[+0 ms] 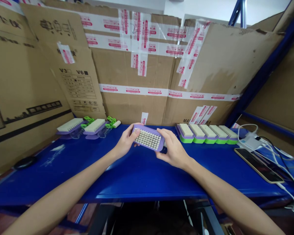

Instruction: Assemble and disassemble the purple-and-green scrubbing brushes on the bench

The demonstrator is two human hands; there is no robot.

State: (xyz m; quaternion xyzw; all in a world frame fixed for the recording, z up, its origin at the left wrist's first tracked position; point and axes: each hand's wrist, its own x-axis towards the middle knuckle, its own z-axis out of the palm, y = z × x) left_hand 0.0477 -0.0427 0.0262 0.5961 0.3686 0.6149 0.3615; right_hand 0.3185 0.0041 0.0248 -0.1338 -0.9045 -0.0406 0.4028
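A purple scrub brush [148, 138] with pale bristle tufts is held above the middle of the blue table, bristles turned towards me. My left hand [124, 142] grips its left end, thumb lying over the bristle face. At the opposite end, the fingers of my right hand [173, 149] are closed round the edge. The brush's back is hidden from me. Farther left lie two purple brush pieces, a left one [71, 125] and a right one [95, 126], with clear plastic parts and green clips [110, 122] beside them.
Several brushes with green lower parts [210, 140] stand in a row at the back right. A phone [258, 164] and white cables lie on the right, near a white charger [250, 142]. A black round object [25, 162] sits far left. Taped cardboard [137, 73] walls the back.
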